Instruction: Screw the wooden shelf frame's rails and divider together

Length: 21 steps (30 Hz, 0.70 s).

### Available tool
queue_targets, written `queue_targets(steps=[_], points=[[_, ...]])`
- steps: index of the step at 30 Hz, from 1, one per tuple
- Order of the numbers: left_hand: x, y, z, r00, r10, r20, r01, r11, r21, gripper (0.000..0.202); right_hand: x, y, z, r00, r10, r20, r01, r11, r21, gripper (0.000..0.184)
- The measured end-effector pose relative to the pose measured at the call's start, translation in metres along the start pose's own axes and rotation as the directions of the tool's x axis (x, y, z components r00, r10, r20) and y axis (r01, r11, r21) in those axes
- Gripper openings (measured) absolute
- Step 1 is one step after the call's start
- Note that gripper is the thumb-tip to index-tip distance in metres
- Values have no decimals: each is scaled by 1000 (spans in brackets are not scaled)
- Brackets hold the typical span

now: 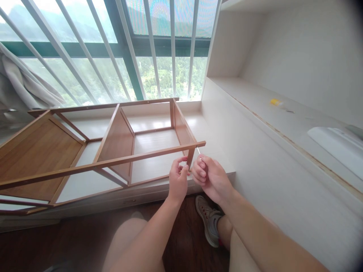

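A brown wooden shelf frame (150, 154) lies on its side on the sill, with panels set across its rails. My right hand (211, 177) is closed around a thin metal rod that looks like a hex key (199, 150). The rod's upper end meets the near rail close to its right tip. Just left of it, my left hand (178, 179) has its fingers curled beside the frame's right end. A tiny yellowish bit shows between that thumb and fingers, too small to name.
Barred windows (170, 64) stand behind the sill. On the right, a pale built-in cabinet (227, 117) borders the frame; a small yellow item (275, 102) and a white object (334, 147) lie on its ledge. A grey curtain (25, 83) hangs left. My shoe (205, 217) rests on the dark floor.
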State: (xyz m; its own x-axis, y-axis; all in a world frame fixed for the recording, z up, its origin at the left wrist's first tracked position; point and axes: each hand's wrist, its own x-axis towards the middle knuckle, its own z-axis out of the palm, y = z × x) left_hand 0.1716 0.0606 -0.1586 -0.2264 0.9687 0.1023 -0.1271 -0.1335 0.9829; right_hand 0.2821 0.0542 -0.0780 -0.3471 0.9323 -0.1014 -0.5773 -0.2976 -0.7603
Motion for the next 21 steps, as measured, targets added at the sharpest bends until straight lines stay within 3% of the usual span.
queue_targets(steps=[2,4,7,10,13,16,18,21], points=[[0,1,-1,1000,-18,13,18,1000,2,35,-4,0,4,993,67,96,-93,947,307,32],[0,2,-1,999,-30,16,30,1000,8,35,-7,1,5,985,72,156,-141,858,493,30],[0,2,-2,1000,-26,10,26,999,26,33,-9,2,5,973,86,214,-197,791,580,29],[1,2,-1,1000,-17,5,16,999,36,33,-10,2,3,971,79,225,-194,811,552,31],[1,1,-1,1000,-20,2,20,999,30,33,-12,2,0,984,50,171,-115,910,397,34],[0,0,0,999,-36,-5,36,999,24,33,-12,4,-7,999,-28,43,27,999,29,39],[-1,0,0,999,-48,-6,49,999,19,33,-11,5,-13,989,-141,-36,126,953,-274,43],[-2,1,0,998,-66,-6,66,998,0,33,-9,4,-19,961,-270,-59,188,795,-576,47]])
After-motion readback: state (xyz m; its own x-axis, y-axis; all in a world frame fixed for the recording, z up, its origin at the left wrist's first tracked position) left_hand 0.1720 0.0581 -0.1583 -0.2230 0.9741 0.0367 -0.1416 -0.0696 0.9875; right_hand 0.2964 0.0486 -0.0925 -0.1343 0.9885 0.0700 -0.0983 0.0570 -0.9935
